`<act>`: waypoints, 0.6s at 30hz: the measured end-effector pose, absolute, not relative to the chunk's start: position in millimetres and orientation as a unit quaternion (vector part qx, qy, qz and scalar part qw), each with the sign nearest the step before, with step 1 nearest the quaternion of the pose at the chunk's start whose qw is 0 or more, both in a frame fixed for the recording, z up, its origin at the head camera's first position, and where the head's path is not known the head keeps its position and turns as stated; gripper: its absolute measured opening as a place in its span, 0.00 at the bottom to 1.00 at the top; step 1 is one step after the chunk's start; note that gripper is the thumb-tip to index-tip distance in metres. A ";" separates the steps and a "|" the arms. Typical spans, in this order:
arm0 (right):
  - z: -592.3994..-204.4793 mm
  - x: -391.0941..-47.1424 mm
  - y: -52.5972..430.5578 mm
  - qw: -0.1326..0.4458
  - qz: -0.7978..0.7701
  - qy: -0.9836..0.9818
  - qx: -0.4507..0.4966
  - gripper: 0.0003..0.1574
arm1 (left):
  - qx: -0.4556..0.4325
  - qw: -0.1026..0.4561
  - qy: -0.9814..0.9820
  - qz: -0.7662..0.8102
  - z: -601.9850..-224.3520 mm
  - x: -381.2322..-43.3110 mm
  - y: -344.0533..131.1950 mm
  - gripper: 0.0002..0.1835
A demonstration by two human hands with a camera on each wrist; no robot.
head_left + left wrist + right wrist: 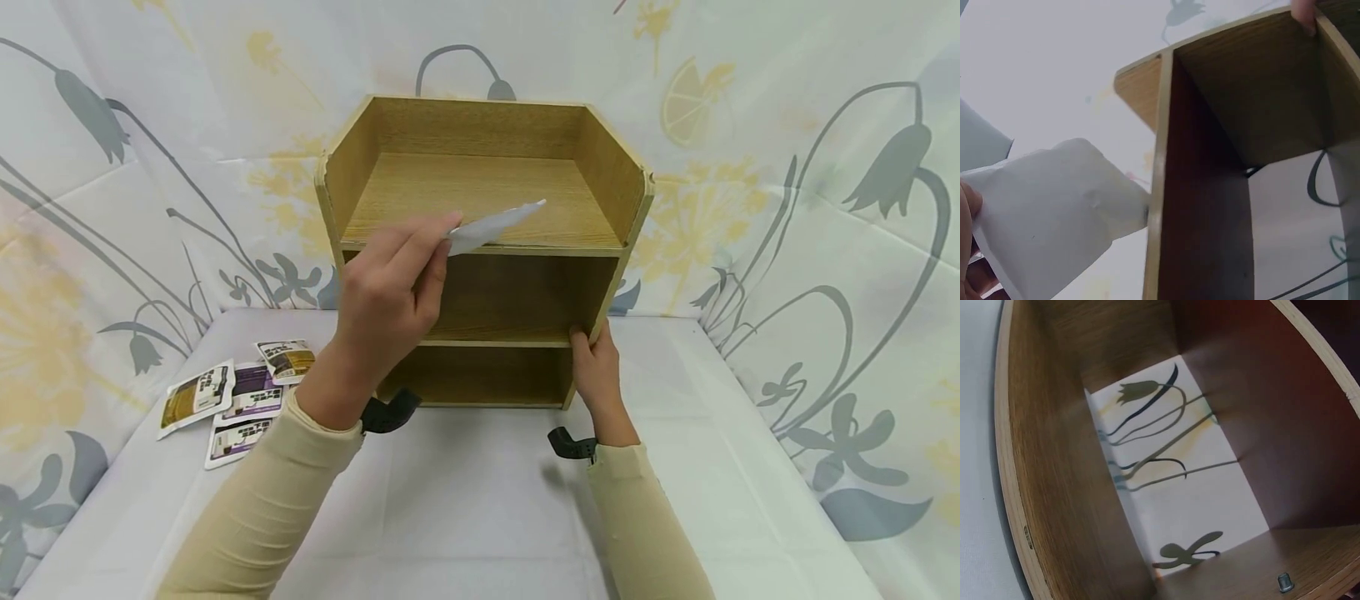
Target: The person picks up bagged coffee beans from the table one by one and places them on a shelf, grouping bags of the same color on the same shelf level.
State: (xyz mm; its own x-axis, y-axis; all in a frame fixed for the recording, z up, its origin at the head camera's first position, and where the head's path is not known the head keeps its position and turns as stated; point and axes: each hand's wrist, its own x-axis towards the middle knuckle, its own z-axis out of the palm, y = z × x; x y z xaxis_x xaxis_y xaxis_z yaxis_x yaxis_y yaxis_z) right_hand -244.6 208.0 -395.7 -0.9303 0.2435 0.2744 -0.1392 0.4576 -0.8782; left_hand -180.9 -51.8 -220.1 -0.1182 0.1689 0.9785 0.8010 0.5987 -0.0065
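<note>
A small wooden shelf unit point(480, 129) with a raised top tray and two compartments stands on the table. In front of its top board, my left hand point(390, 283) pinches a flat pouch point(497, 227) by one edge. Its plain white face shows in the left wrist view, where the pouch point(1054, 212) hangs beside the unit's side panel point(1161, 156). My right hand point(597, 367) grips the right side panel near the middle board. From the right wrist, the view looks into a compartment with wooden walls point(1041, 425); the hand is out of that frame.
Several printed pouches point(198, 398) lie partly overlapping on the white tablecloth point(450, 500) at the left. Floral cloth point(750, 167) hangs behind and at both sides. A small metal peg point(1285, 582) sticks out inside the compartment.
</note>
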 end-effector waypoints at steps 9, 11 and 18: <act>-394.9 -243.4 208.1 0.193 0.522 -0.831 -0.020 0.29 | -0.392 0.537 -0.716 -0.215 -221.6 -191.7 -38.3 0.13; -395.4 -243.5 208.5 0.193 0.522 -0.831 -0.021 0.29 | -0.398 0.530 -0.719 -0.209 -222.6 -195.2 -34.7 0.13; -397.8 -244.4 208.2 0.192 0.522 -0.831 -0.024 0.28 | -0.412 0.513 -0.729 -0.190 -224.5 -206.4 -22.6 0.11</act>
